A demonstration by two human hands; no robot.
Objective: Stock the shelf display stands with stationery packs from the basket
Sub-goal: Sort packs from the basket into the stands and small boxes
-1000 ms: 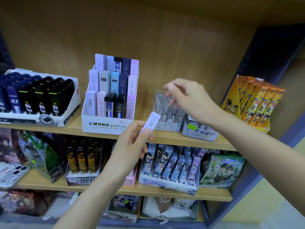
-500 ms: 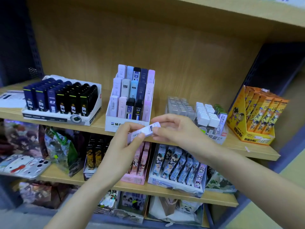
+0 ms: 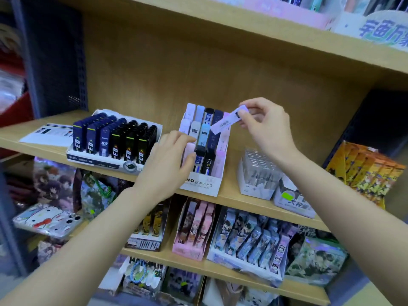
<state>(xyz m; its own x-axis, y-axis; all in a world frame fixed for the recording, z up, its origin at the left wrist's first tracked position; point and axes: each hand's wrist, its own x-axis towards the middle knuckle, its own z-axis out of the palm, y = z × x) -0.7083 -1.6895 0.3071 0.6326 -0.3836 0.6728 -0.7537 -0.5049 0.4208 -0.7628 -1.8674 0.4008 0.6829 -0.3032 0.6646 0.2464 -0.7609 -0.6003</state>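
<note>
A white tiered display stand (image 3: 202,186) marked "MONO graph MG" stands mid-shelf, filled with lilac, blue, black and pink lead packs. My right hand (image 3: 268,127) pinches a pale lilac lead pack (image 3: 228,120) by its upper end and holds it tilted over the stand's right-hand columns. My left hand (image 3: 171,161) rests on the stand's left front, fingers touching the lilac packs in the lower rows. The basket is out of view.
A tray of dark blue and black lead cases (image 3: 114,140) stands left of the stand, beside a flat leaflet (image 3: 47,134). Clear cases (image 3: 259,173), a white box (image 3: 293,200) and orange packs (image 3: 366,171) stand to the right. Lower shelves hold character stationery.
The lilac pack passed from my left hand to my right, which lifted it over the stand. My left hand moved onto the stand's front packs. The view came closer and tilted upward.
</note>
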